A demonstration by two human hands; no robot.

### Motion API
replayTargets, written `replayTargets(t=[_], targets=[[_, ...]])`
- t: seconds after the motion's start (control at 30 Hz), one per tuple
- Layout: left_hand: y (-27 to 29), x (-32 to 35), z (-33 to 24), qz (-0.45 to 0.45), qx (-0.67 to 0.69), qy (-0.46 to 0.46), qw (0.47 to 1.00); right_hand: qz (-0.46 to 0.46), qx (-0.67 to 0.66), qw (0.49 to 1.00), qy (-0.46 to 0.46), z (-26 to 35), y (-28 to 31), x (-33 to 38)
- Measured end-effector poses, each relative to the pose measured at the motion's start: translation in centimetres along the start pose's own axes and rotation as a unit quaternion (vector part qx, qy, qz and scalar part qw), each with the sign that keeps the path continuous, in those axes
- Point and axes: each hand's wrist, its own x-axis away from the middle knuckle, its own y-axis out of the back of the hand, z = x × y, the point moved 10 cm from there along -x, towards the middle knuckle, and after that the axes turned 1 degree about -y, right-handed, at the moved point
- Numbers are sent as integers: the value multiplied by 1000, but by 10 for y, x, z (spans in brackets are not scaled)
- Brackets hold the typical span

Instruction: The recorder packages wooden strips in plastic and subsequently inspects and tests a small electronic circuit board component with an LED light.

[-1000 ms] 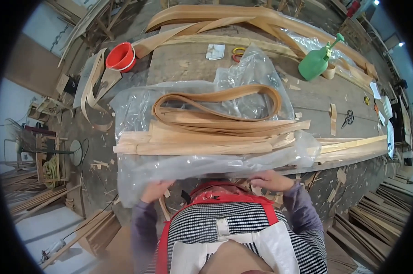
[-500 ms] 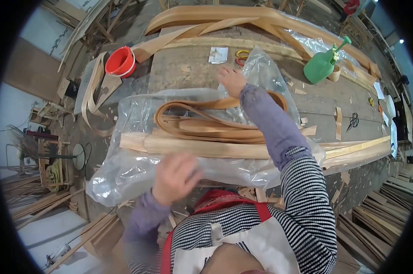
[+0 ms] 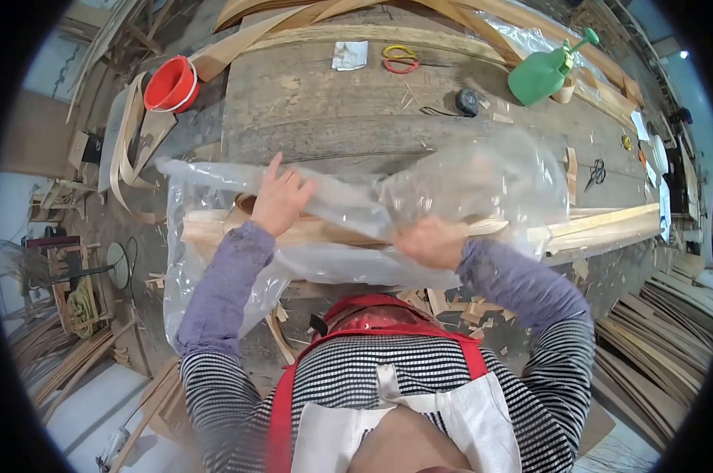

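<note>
Head view: my left hand [image 3: 283, 199] rests on the clear plastic sheet [image 3: 482, 185], its fingers spread apart; my right hand [image 3: 431, 241] is curled at the sheet's middle, too blurred for me to tell whether it grips. The plastic lies over pale wooden strips [image 3: 321, 233] on the workbench [image 3: 309, 102], nearer me than the tape measure [image 3: 467, 102]

The plastic sheet [image 3: 470, 177] is clear with a milky sheen; the wood strips [image 3: 325, 232] beneath, along the worktop's [image 3: 309, 114] near edge, are pale tan. The worktop is grey-brown. By its left edge, the bucket [image 3: 167, 87] is red with a white band. Toward the far right corner, the spray bottle [image 3: 536, 79] is green. Near the far edge, the scissors [image 3: 403, 59] have yellow and red handles. Sleeve covers [image 3: 228, 272] are plain lilac, the shirt [image 3: 372, 359] black-and-white checked.
</note>
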Motion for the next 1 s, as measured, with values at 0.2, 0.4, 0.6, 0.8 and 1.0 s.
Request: replayTargets(t=[0.2,0.4,0.6,0.8,1.0], targets=[[2,75,-88,108,147,-70,981,60,-223,960,-156,10,-97,65],[-18,126,-120,171,278,29,945,63,-465,858,-211,-3,-147,78],[-82,128,-71,124,260,182,940,2,-567,770,-293,-46,-161,56],[-72,77,-30,44,156,267,950,-114,-247,940,-206,-47,-84,18],[-57,9,5,-7,107,235,966,-180,4,965,-193,-88,-30,-19]])
